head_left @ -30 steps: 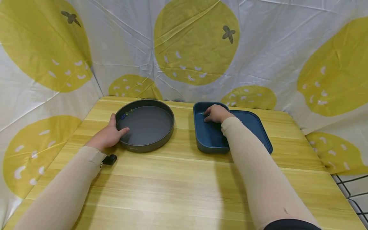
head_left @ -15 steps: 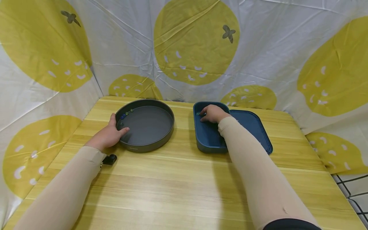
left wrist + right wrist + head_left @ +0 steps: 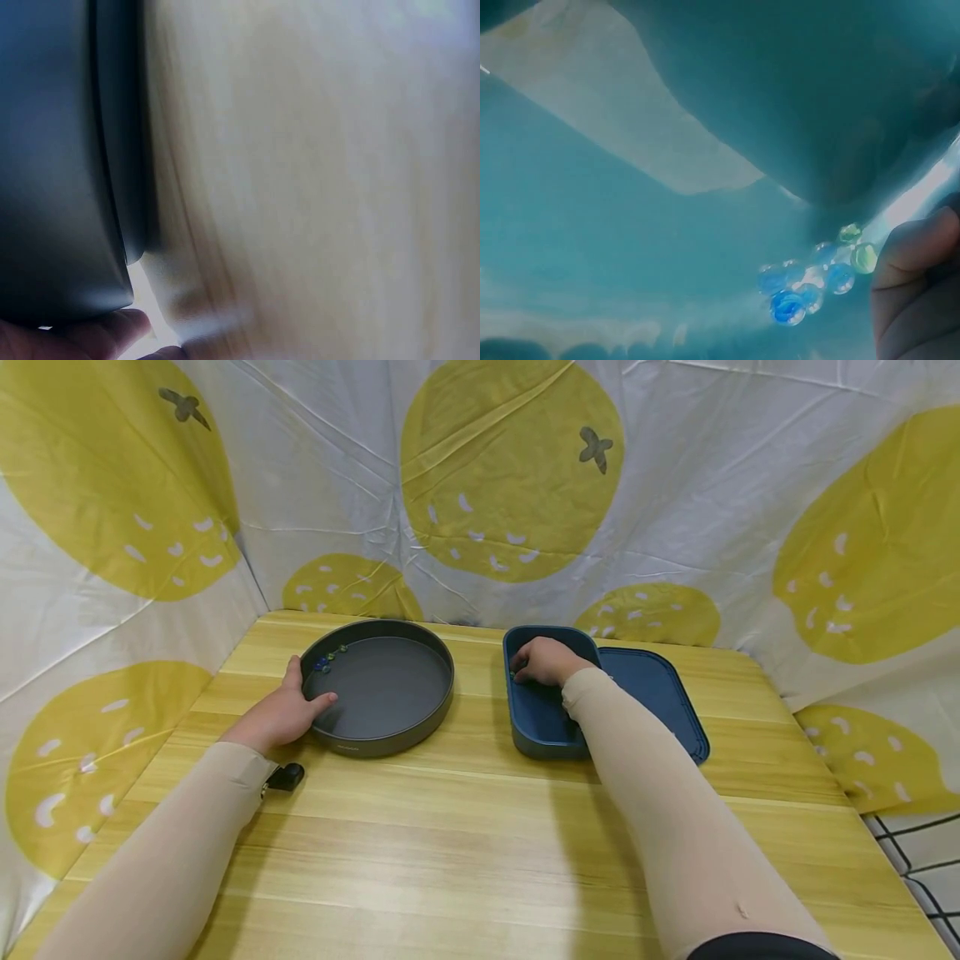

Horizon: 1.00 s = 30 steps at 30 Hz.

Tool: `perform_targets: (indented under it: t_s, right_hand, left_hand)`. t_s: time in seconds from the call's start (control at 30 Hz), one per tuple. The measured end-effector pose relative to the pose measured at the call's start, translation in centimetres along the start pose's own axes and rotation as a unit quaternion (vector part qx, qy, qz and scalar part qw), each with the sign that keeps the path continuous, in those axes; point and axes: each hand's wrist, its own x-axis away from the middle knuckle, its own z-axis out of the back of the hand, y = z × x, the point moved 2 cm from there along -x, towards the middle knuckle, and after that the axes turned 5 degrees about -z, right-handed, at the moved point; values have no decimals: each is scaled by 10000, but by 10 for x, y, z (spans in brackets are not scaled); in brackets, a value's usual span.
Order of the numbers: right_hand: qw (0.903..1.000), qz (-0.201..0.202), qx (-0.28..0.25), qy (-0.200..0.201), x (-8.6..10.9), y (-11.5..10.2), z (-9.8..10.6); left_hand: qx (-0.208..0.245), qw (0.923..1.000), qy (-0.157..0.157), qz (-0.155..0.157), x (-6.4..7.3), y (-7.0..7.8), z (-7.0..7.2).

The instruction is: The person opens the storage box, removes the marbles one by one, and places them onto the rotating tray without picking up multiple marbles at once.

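Shifted slightly toward the left wall of the blue box (image 3: pixel 551 750) since half a second ago: right hand (image 3: pixel 546 660). Shifted too, inside the round dark-grey pan (image 3: pixel 386 685): one glass marble (image 3: pixel 326 669), now close beside the blue ones. Clustered in the box, as seen from the right wrist: blue, clear and green marbles (image 3: pixel 802 281), just beside a bent digit of the right hand. From the head view, only a greenish speck of them in sight, at the fingertips near the left wall. Right fingers curled, down in the back half of the box; cannot tell of any marble pinched between them. More marbles, blue and green, along the pan's left inner edge. Left hand (image 3: pixel 279 714) holding the pan's left wall, thumb over the rim, index finger outside; well apart from the right hand. Pan toward the back left corner of the wooden tabletop (image 3: pixel 450 843), box right of the middle near the back edge. Flat blue lid (image 3: pixel 663 689) just right of the box. Beige sleeves (image 3: pixel 168 843) on both arms; small black device (image 3: pixel 287 777) at the left wrist. Behind the back edge, white curtain (image 3: pixel 675 485) with yellow fruit prints. Beyond the right edge, black wire grid (image 3: pixel 911 871).
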Motion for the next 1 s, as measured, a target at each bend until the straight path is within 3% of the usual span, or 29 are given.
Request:
perform_targets:
  t_s: [0.53, 1.0]
  right_hand:
    - [9980, 388, -357, -363, 8, 0, 3]
    - [9971, 327, -517, -450, 6, 1, 0]
  left_hand:
    - [59, 10000, 47, 2, 1, 2, 0]
    - [22, 10000, 25, -5, 1, 2, 1]
